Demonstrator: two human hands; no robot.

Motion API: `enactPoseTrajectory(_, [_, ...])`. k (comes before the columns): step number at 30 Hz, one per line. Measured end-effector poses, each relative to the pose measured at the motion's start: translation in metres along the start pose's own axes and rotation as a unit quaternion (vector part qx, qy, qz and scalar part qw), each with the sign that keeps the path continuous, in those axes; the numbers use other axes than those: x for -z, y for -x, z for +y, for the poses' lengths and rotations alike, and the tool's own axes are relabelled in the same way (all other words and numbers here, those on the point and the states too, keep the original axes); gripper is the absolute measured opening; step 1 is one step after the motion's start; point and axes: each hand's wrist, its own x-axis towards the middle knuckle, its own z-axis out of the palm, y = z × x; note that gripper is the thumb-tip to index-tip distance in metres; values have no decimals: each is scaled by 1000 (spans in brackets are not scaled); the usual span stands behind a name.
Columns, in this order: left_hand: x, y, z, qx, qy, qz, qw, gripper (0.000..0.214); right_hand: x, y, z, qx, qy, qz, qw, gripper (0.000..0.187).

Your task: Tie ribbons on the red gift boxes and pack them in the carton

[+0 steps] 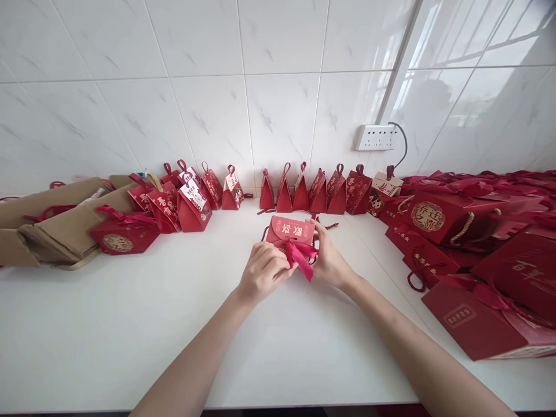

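A small red gift box [282,227] with pale Chinese characters on its flap is between my two hands, above the white table. A crimson ribbon [303,255] is tied at its near side, its ends hanging loose. My left hand [268,267] is closed, with thumb and fingertips pinching at the ribbon by the box's near edge. My right hand [328,255] wraps the right side of the box, fingers behind and thumb in front. Part of the box's near face is hidden by the ribbon and my left fingers.
Several triangular red boxes [336,191] with loops line the tiled wall. Brown paper bags [73,229] and a red hexagonal box [125,234] lie left. Larger red gift boxes [460,318] are heaped at right. A white power strip [376,138] is on the wall.
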Motion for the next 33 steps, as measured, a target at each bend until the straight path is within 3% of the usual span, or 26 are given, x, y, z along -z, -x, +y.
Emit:
enactPoseTrajectory(1, [0,0,0,51,15,19,998,20,0,0,0,-6,-1,3,1000,95])
enactPoseTrajectory(3, [1,-1,-2,249,50,87,963,19,1,-1,-1,-23,-9,10,1000,98])
enactPoseTrajectory(5, [2,0,-10,460,76,157,871,18,2,-3,-6,-55,-40,16,998,98])
enactPoseTrajectory(7, [3,3,-23,580,90,196,785,18,4,-6,-12,-119,-130,24,984,96])
enactPoseTrajectory(10, [4,10,-43,644,111,213,726,18,10,-11,-21,-246,-320,22,915,81])
enactPoseTrajectory(13, [2,15,-51,683,145,213,684,17,17,-14,-25,-342,-487,-27,804,62])
enactPoseTrajectory(16, [0,15,-47,690,181,198,672,20,22,-14,-27,-370,-639,-62,672,63])
enactPoseTrajectory(17, [0,15,-45,689,191,190,673,21,22,-13,-27,-363,-668,-70,646,62])
enactPoseTrajectory(19, [-1,14,-43,686,205,175,676,23,23,-11,-27,-343,-695,-85,626,58])
enactPoseTrajectory(24, [-3,16,-43,677,209,140,692,26,22,-8,-28,-336,-670,-108,652,58])
enactPoseTrajectory(26, [-4,17,-43,670,204,127,702,25,21,-9,-32,-336,-636,-112,686,63])
enactPoseTrajectory(28, [-5,19,-43,663,197,113,713,23,21,-9,-41,-290,-566,-85,767,66])
enactPoseTrajectory(31, [-5,20,-42,650,182,91,732,20,24,-3,-60,-152,-328,30,932,77])
enactPoseTrajectory(33, [-5,20,-43,641,169,78,745,20,30,8,-70,-65,-119,103,985,90])
